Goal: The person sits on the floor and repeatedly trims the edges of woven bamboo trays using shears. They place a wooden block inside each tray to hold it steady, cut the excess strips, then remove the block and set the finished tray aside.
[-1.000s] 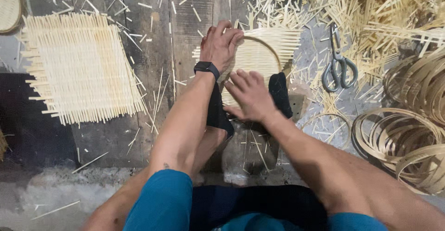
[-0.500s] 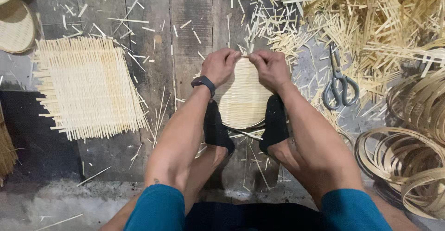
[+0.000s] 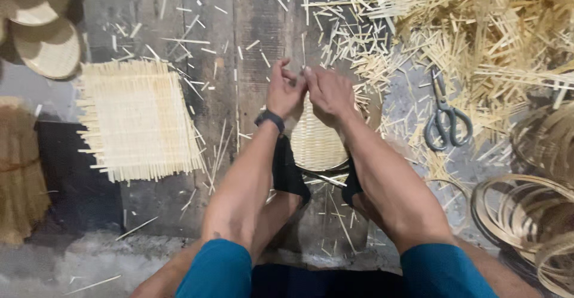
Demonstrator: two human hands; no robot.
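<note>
A small round woven bamboo tray (image 3: 317,142) stands on the floor between my feet, which are in dark socks (image 3: 288,175). My left hand (image 3: 284,92), with a dark watch on its wrist, and my right hand (image 3: 327,94) meet at the tray's far rim. Both pinch the rim with curled fingers. The hands hide the top of the tray. A thin bamboo strip lies across its near edge.
A square woven bamboo mat (image 3: 139,120) lies to the left. Grey scissors (image 3: 445,118) rest on the right among cut bamboo strips (image 3: 478,29). Coiled bamboo hoops (image 3: 526,214) sit at the right edge, finished round trays (image 3: 48,46) at top left, a strip bundle (image 3: 21,172) far left.
My right hand moved from the tray's near side up to its far rim. Both hands have drawn together there. The view has shifted slightly.
</note>
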